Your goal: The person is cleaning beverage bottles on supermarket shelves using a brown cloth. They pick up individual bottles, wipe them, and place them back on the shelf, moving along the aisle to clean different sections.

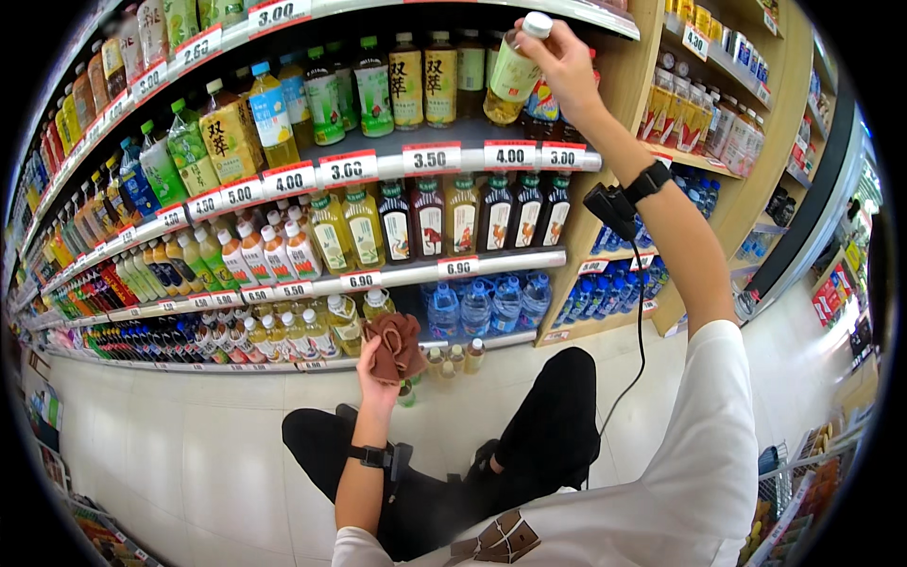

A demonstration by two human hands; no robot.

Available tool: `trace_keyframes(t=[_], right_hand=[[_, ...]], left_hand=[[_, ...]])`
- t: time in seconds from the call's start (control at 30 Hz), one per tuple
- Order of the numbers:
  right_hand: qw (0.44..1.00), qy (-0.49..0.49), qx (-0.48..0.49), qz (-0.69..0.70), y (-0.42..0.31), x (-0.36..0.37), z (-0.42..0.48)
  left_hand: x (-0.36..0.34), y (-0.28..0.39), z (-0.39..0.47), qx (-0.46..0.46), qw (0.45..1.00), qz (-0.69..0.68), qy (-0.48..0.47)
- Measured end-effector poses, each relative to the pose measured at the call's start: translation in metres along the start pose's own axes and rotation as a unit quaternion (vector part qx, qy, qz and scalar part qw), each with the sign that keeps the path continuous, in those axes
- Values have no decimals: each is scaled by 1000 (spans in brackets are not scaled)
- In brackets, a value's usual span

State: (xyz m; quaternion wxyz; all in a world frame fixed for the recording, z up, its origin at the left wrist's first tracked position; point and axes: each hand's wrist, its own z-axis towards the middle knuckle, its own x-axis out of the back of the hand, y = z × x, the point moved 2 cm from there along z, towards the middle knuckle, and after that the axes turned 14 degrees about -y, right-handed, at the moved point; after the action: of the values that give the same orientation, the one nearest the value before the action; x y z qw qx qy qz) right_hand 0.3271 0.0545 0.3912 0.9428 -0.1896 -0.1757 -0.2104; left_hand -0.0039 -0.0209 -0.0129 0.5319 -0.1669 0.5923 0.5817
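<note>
My right hand (556,60) grips a clear plastic drink bottle (511,74) near its white cap. The bottle has a pale green label and yellowish liquid, and it tilts slightly over the right end of the upper drinks shelf (489,135). Behind it, bottles with red and blue labels are partly hidden. Lower down, my left hand (375,365) holds a crumpled brown cloth (397,347) in front of the bottom shelf. Several small bottles (457,358) stand on the floor just right of the cloth.
Dark juice bottles (429,216) line the shelf below, above large blue-tinted water bottles (475,308). A wooden shelf unit (609,92) with more drinks adjoins on the right. My bent knees (567,404) are close to the shelves. A black cable (641,333) hangs from the device on my right wrist.
</note>
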Motion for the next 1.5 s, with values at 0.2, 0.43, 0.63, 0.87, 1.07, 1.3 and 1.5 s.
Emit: trace_keyframes(t=[0.2, 0.43, 0.63, 0.87, 1.07, 1.3, 1.5], right_hand=[[996, 15, -56, -67, 60, -9, 4], [985, 14, -161, -67, 89, -4, 8], [968, -17, -234, -88, 94, 0, 19], [948, -23, -139, -285, 93, 0, 36], [839, -100, -72, -529, 104, 16, 47], [790, -90, -53, -604, 100, 11, 50], [765, -107, -116, -624, 100, 11, 53]], left_hand=[[4, -3, 1, 2, 1000, -12, 5], [1, 3, -2, 22, 997, -74, -9], [-2, 0, 1, 10, 1000, -28, 5], [-5, 0, -1, 19, 999, -29, 19], [-3, -2, -1, 24, 999, -35, 23], [-3, -2, -1, 28, 999, -22, 32], [-12, 1, -1, 29, 999, -34, 18]])
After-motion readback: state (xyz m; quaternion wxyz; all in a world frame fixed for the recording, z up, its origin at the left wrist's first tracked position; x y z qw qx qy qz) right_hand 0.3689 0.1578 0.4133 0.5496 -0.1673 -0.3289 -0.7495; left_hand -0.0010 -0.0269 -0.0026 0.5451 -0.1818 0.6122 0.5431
